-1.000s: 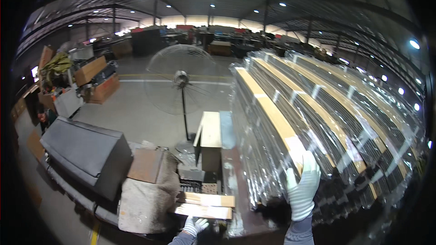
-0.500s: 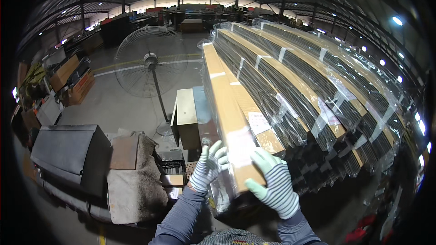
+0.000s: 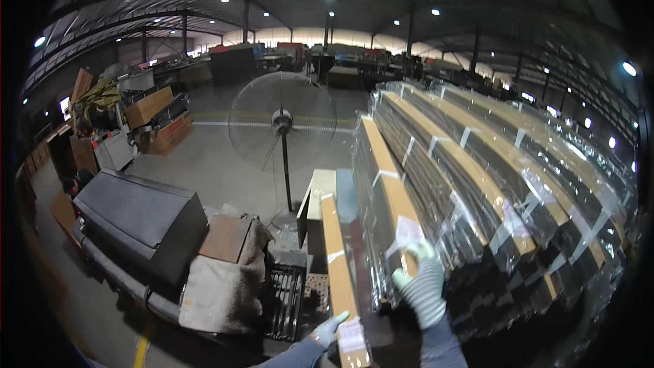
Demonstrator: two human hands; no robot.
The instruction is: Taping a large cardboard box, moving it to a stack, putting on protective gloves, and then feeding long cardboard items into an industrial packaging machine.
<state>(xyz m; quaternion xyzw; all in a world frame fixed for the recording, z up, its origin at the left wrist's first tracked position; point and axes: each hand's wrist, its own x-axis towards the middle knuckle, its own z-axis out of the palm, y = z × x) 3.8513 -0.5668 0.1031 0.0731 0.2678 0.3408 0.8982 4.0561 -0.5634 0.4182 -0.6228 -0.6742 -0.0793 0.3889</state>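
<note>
My left hand (image 3: 330, 330), in a striped, pale-fingertipped glove, grips the near end of a long narrow cardboard package (image 3: 338, 259). This package has a white label near that end and lies apart from the stack, on its left side. My right hand (image 3: 424, 285), gloved alike, rests at the near end of another cardboard-topped bundle (image 3: 387, 174), beside its label. The thumb and fingers of that hand are spread apart. Under the bundle's cardboard strip, clear plastic film covers dark layered sides.
Several plastic-wrapped bundles (image 3: 477, 170) fill the right side. A black pedestal fan (image 3: 283, 123) stands ahead. Nearer left are a dark grey box (image 3: 136, 211), a grey cloth (image 3: 221, 289) under a brown board (image 3: 223, 237), and a black slatted rack (image 3: 285, 300). Boxes (image 3: 163, 129) are piled farther left.
The long narrow package has come away from the stack toward the left, and my left hand now grips its near end. My right hand is on the neighbouring bundle. The view has turned left.
</note>
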